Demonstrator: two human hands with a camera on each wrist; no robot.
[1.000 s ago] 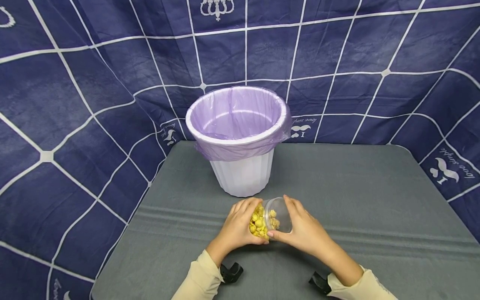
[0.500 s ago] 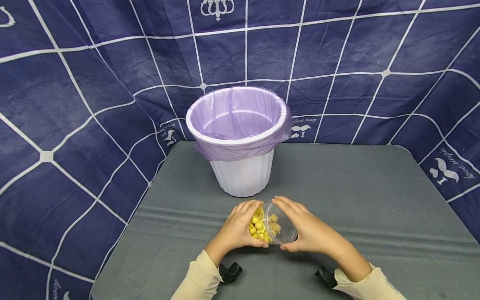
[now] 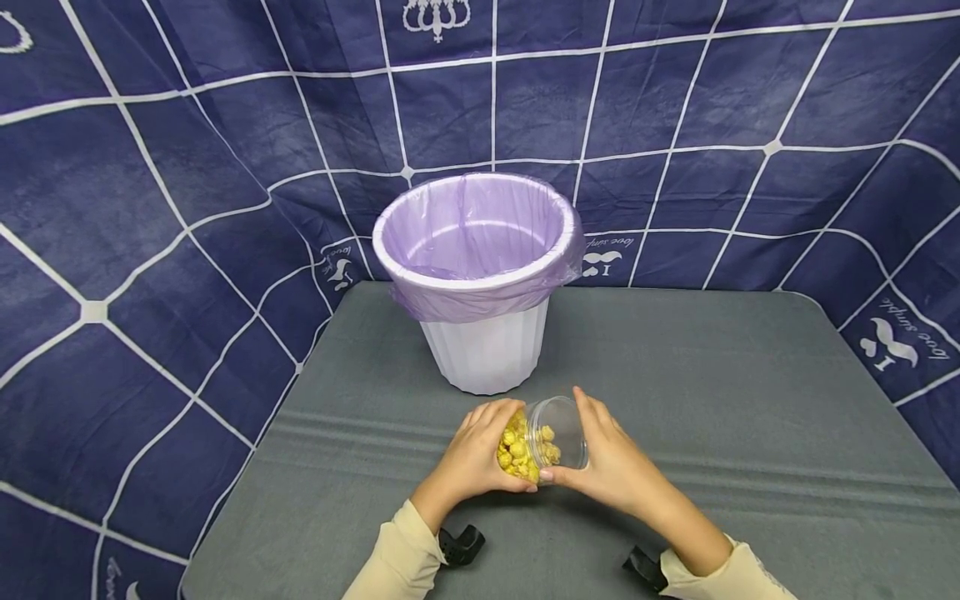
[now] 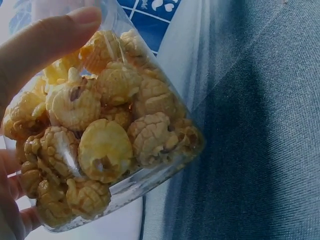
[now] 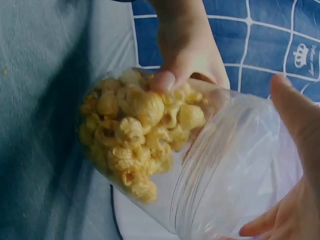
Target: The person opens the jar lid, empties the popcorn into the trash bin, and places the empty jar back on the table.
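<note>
Popcorn jar (image 5: 167,207): lies sideways between both hands, near the foot of the white bin (image 3: 487,354) and apart from it; carries yellow popcorn (image 5: 132,135) gathered mostly toward the filled end.
Left hand (image 3: 472,457): curls round the filled end, thumb on the near side, fingers on the far side.
Right hand (image 3: 611,458): clasps the clear lid (image 5: 235,155), fingers at the far edge, thumb at the near edge close to the ridged ring (image 5: 190,185).
Ring: too glossy and soft in view to tell seated from loosened.
Step in hand: looks like turning the lid, judging by opposed grips either side of the ring.
Next move: calls for a steady left hold without crushing the thin wall, plus a twist or short regrip on the right; also calls for tipping upright before full parting, to avoid spilling popcorn.
Bin: stands upright beyond the hands, lined with a purple bag (image 3: 480,304), untouched.
</note>
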